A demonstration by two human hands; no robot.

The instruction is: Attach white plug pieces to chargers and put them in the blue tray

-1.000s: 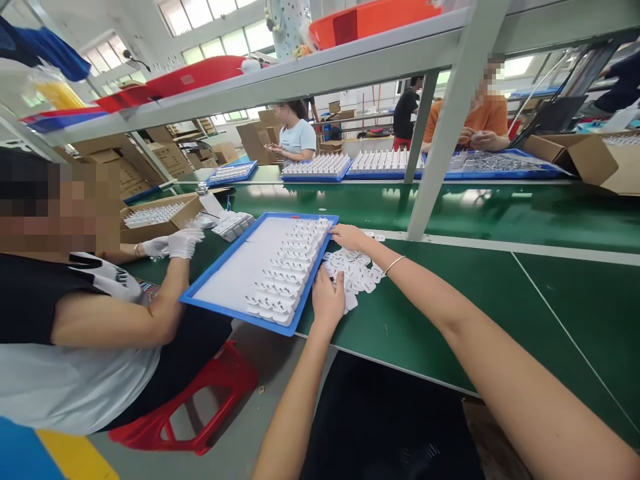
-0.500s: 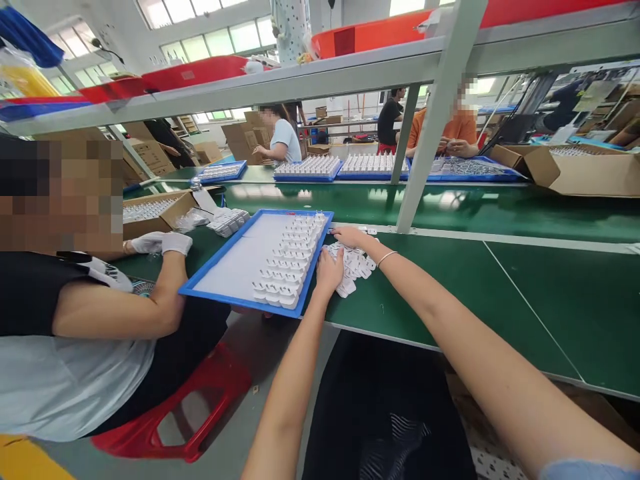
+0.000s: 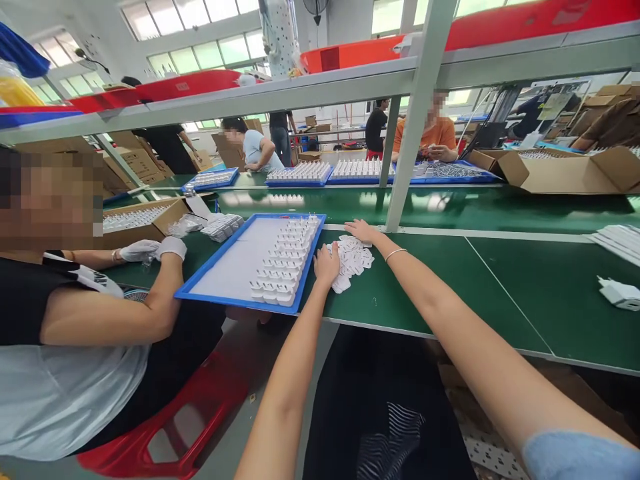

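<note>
A loose pile of flat white plastic pieces (image 3: 353, 264) lies on the green table. My left hand (image 3: 327, 264) rests at the pile's left side, fingers apart, beside the edge of a blue-rimmed tray (image 3: 299, 308). At the far edge of the pile is my right hand (image 3: 361, 231), palm down with its fingers spread. Rows of white plugs with metal pins (image 3: 284, 261) stand along the tray's right side; the left side shows a bare white surface.
At the left a person in white gloves (image 3: 173, 247) sits near an open carton (image 3: 173, 217) and stacked white parts (image 3: 223, 227). A metal post (image 3: 400, 193) rises behind my right hand. White parts (image 3: 620, 293) lie at the far right.
My right hand has moved off the far part of the pile, its fingers now spread, and the pile looks more gathered. The view has shifted right, showing white parts at the right edge.
</note>
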